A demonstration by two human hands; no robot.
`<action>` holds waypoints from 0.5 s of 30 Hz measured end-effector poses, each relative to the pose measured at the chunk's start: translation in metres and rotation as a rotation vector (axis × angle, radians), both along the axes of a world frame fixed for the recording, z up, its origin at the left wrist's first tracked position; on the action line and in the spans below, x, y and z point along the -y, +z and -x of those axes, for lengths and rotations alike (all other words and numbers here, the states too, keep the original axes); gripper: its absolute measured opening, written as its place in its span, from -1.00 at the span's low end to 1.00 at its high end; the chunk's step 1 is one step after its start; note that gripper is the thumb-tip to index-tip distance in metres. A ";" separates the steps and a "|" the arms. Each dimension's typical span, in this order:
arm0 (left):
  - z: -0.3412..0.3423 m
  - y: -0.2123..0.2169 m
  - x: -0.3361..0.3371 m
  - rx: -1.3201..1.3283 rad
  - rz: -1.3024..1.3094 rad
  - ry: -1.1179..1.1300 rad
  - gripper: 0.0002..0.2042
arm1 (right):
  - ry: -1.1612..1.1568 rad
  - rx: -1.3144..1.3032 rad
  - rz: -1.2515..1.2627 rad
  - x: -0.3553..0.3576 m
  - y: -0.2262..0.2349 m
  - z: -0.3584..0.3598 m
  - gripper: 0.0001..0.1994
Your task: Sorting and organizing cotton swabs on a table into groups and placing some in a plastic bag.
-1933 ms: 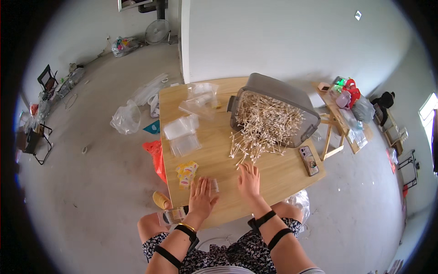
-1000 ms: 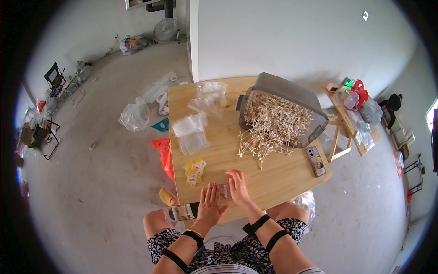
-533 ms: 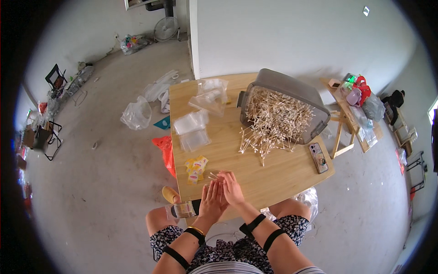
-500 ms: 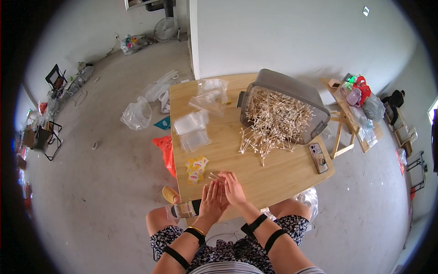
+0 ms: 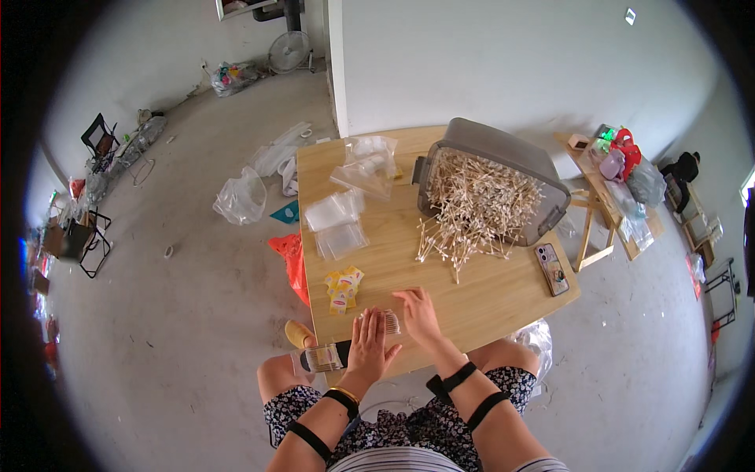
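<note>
My left hand (image 5: 367, 346) lies flat, fingers stretched out together, over a small row of cotton swabs (image 5: 392, 322) near the table's front edge. The swabs' tips show just right of its fingers, and the rest are covered. Off to the right, my right hand (image 5: 421, 318) is a little apart from the row, its fingers bent loosely leftward with nothing visible in them. Left of my left hand, a clear packet of cotton swabs (image 5: 321, 359) rests by a black item at the table's corner. Beyond the hands, a grey plastic bin (image 5: 503, 141) lies tipped, spilling loose cotton swabs (image 5: 480, 204).
Yellow-and-white paper slips (image 5: 343, 289) lie on the table's left side, with clear plastic bags (image 5: 338, 224) behind them. A phone (image 5: 552, 269) sits near the right edge. An orange bag (image 5: 289, 263) hangs beside the left edge, and a wooden side table (image 5: 609, 193) stands at right.
My right hand has drawn away to the right from the swabs and my left hand, uncovering swab tips. My left hand stays flat in nearly the same place.
</note>
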State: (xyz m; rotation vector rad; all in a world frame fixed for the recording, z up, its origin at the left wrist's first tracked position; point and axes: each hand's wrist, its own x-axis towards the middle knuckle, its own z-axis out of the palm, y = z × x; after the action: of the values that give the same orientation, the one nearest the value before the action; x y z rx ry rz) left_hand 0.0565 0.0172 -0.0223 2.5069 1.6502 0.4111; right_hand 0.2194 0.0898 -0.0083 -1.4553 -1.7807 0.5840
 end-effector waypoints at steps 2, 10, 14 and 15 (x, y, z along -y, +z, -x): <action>0.002 0.003 0.000 -0.022 0.040 -0.014 -0.17 | -0.013 0.030 0.025 0.012 -0.003 -0.017 -0.70; 0.016 0.013 0.000 -0.129 0.039 0.055 -0.15 | 0.206 0.405 0.001 0.068 0.003 -0.018 -0.28; 0.021 0.004 0.005 -0.168 0.098 0.188 -0.10 | 0.224 0.432 0.021 0.064 0.004 -0.003 -0.17; 0.019 0.003 0.005 -0.194 0.144 0.186 -0.08 | 0.225 0.498 0.020 0.060 0.000 0.001 -0.14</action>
State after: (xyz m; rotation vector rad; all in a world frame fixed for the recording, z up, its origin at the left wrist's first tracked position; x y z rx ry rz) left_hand 0.0373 0.0122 -0.0196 2.3619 1.9171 0.0619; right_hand 0.2184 0.0300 -0.0081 -1.5143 -2.3531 0.3665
